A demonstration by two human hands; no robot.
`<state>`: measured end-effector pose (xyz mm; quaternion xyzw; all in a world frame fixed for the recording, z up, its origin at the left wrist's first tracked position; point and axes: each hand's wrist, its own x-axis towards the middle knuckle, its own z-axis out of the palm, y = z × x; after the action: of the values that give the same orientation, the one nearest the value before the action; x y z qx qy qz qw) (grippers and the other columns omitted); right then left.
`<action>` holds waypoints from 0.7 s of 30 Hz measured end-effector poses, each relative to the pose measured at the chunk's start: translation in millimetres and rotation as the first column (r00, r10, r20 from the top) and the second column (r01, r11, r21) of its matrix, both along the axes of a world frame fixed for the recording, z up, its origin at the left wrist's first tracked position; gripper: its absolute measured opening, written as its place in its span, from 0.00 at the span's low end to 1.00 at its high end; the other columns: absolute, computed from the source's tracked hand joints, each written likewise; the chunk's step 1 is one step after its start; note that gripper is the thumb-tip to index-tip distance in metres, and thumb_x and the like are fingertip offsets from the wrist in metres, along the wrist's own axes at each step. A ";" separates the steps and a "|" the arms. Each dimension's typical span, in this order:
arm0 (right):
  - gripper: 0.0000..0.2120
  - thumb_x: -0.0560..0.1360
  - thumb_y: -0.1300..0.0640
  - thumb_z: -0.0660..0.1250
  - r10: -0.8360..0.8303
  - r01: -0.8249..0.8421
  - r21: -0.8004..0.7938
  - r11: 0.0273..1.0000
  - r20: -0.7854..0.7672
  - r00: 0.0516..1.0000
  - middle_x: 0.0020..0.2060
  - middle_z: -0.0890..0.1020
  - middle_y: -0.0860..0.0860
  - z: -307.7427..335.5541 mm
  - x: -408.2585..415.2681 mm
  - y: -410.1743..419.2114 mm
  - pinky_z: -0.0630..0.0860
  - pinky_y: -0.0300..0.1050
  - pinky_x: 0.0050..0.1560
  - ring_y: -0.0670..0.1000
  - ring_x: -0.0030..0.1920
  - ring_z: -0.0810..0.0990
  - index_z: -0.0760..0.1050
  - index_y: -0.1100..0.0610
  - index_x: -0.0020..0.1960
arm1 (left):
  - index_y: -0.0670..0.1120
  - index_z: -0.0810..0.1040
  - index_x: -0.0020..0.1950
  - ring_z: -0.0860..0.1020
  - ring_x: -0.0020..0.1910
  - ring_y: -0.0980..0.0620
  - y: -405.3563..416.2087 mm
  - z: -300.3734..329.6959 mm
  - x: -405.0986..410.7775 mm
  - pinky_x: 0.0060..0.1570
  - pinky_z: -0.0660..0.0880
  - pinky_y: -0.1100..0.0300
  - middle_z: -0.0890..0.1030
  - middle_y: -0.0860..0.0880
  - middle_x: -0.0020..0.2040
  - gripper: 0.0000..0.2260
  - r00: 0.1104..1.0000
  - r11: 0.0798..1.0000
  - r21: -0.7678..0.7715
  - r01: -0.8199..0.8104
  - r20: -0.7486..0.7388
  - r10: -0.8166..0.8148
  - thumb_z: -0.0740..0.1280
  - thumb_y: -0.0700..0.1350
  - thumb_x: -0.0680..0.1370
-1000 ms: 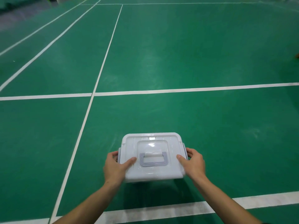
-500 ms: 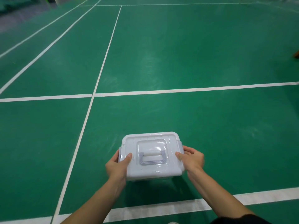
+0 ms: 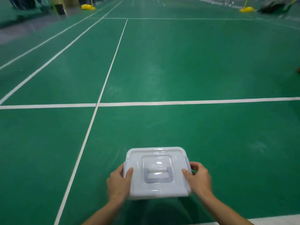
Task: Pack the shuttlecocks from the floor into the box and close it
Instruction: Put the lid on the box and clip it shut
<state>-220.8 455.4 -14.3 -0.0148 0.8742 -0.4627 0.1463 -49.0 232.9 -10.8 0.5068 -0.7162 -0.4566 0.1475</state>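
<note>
A white plastic box point(image 3: 156, 188) with its lid on sits low in the middle of the view, over the green court floor. A pale lilac carry handle point(image 3: 158, 175) lies flat in the lid's recess. My left hand point(image 3: 119, 184) grips the box's left side, thumb on top of the lid, fingers round the lilac side latch. My right hand point(image 3: 198, 180) grips the right side the same way, thumb on the lid, fingers curled over the right latch. No shuttlecocks show on the floor; the box's contents are hidden by the lid.
Green badminton court floor point(image 3: 178, 70) with white lines stretches ahead. Yellow post bases stand far back at left point(image 3: 88, 7) and right point(image 3: 246, 9). Dark bags lie at the far right point(image 3: 272, 4) and dark objects at the far left point(image 3: 24, 4).
The view has tilted up, showing more of the far court. Both hands stay on the box's sides, and the box has shifted slightly in the frame.
</note>
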 end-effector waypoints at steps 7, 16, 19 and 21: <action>0.15 0.72 0.62 0.80 -0.001 0.000 0.030 1.000 0.032 0.999 0.49 0.84 0.42 -8.2 -7.9 -1.5 0.82 0.52 0.49 0.48 0.46 0.85 0.79 0.52 0.54 | 0.55 0.84 0.65 0.85 0.47 0.47 -3.8 -10.4 -7.6 0.47 0.80 0.55 0.88 0.53 0.53 0.17 0.986 0.991 -0.021 -0.132 0.096 0.133 0.76 0.52 0.76; 0.15 0.75 0.59 0.77 -0.065 0.048 0.176 0.983 0.088 0.994 0.51 0.84 0.45 7.4 1.4 -12.3 0.80 0.52 0.53 0.52 0.51 0.84 0.76 0.47 0.56 | 0.57 0.80 0.70 0.82 0.54 0.37 2.3 10.4 -23.0 0.55 0.79 0.45 0.86 0.42 0.57 0.17 0.918 0.997 -0.031 -0.067 0.390 0.074 0.70 0.54 0.81; 0.12 0.77 0.52 0.76 -0.014 -0.034 0.282 0.959 0.166 0.986 0.52 0.85 0.47 33.5 -8.1 -13.7 0.82 0.53 0.54 0.51 0.50 0.84 0.76 0.48 0.57 | 0.52 0.74 0.76 0.80 0.56 0.38 0.9 44.0 -36.6 0.57 0.76 0.44 0.83 0.41 0.63 0.20 0.889 0.990 0.124 -0.065 0.458 0.001 0.66 0.50 0.84; 0.16 0.79 0.48 0.73 0.056 -0.155 0.408 0.900 0.244 0.968 0.59 0.85 0.49 62.6 -15.5 -16.0 0.82 0.53 0.58 0.51 0.54 0.84 0.76 0.51 0.65 | 0.47 0.69 0.78 0.79 0.55 0.39 1.6 77.8 -42.8 0.57 0.76 0.45 0.81 0.39 0.63 0.21 0.897 0.982 0.188 -0.021 0.436 -0.064 0.64 0.47 0.84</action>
<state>-236.3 439.4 48.4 0.0224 0.9292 -0.2519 0.2695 -91.8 234.4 67.1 0.6006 -0.6900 -0.3974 -0.0721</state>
